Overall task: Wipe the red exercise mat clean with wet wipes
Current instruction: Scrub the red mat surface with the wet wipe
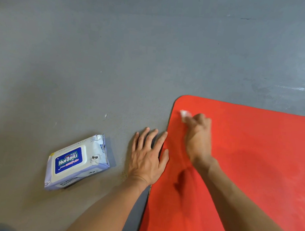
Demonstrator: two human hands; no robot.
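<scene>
Our right hand point(198, 134) pinches a white wipe point(184, 114) against the red mat point(251, 154) near its far corner. Our left hand point(148, 155) lies flat, fingers spread, across the mat's left edge, and the wipes pack point(77, 161) sits on the floor point(98, 52) left of the mat.

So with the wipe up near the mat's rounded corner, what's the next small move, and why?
Probably draw the right hand and its crumpled white wet wipe back along the flat red exercise mat, since the wipe sits near the corner. The left hand lies flat across the mat's edge.
</scene>
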